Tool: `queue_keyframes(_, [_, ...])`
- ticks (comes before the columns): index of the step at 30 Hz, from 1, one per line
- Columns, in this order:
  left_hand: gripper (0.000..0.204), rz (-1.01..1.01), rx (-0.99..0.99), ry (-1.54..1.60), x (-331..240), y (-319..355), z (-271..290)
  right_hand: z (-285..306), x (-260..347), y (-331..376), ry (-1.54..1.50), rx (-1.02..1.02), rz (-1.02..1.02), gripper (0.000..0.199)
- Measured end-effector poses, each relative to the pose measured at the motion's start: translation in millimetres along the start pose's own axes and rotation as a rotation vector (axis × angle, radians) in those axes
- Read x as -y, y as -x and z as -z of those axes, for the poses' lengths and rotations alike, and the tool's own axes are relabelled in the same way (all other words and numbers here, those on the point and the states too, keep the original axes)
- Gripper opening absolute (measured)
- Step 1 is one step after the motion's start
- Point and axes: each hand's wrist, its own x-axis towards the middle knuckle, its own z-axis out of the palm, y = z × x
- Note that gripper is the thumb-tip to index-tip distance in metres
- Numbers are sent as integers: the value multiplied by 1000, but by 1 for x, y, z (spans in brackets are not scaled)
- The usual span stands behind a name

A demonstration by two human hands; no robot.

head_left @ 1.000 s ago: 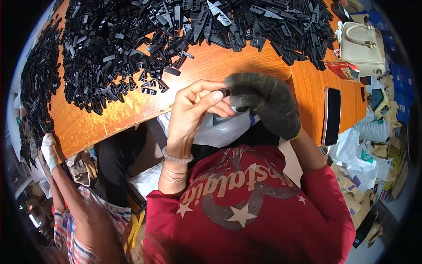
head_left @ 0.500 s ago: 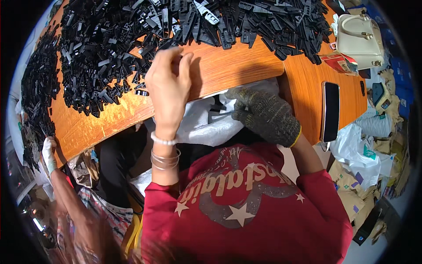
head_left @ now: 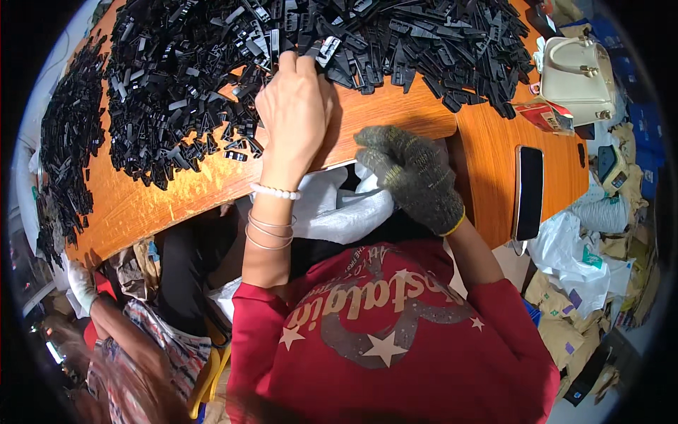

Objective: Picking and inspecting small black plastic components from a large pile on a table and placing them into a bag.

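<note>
Black pieces: across the upper frame, seemingly spread within my reach
My left hand: bare, perhaps for feel; fingertips bent at the heap's edge, grip hidden
My right hand: gloved, perhaps for protection; half-curled at centre, can't tell what's inside
Table: orange wood, worn at left
Room: phone right, cream handbag upper right

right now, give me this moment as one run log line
left hand: bare, at black parts | right hand: gloved, at table edge | phone: screen dark
</note>
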Motion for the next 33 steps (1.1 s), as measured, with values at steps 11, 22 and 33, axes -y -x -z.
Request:
queue_keyframes(11, [13,-164,-124,291,-6,66,0,-7,12,-28,-211,-336,-124,44])
queue_keyframes(22, [11,42,-141,-40,16,53,15,-1,-7,-23,280,-22,165,29])
queue_keyframes(33, [15,27,-14,573,-2,81,10,4,-5,-20,-197,-29,-235,32])
